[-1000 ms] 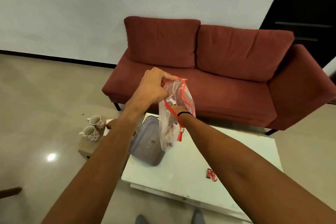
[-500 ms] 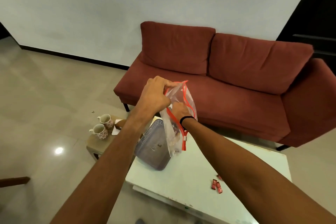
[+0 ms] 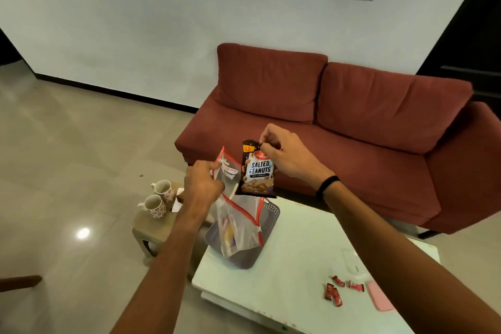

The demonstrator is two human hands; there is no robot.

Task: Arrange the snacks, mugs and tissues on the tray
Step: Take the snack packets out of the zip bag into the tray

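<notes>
My right hand (image 3: 287,156) pinches the top of a dark salted peanuts packet (image 3: 257,172), held up beside the bag's mouth. My left hand (image 3: 202,184) grips the rim of a clear zip bag with red edging (image 3: 237,222); more snacks show faintly inside it. The bag hangs over a grey perforated tray (image 3: 267,221) at the white table's left end. Two patterned mugs (image 3: 157,198) stand on a small stool (image 3: 146,225) to the left, with white tissues (image 3: 176,205) beside them. Several small red candy wrappers (image 3: 339,289) lie on the table near my right forearm.
A white low table (image 3: 298,266) carries the tray, and a pink card (image 3: 379,297) lies near its right end. Behind it stands a red sofa (image 3: 339,116). Beige tiled floor (image 3: 67,157) stretches to the left. A brown wooden piece (image 3: 19,280) pokes in at the left edge.
My right hand came out of the zip bag holding the peanuts packet and rose above it. The bag's mouth now hangs open from my left hand. The view shifted left and down.
</notes>
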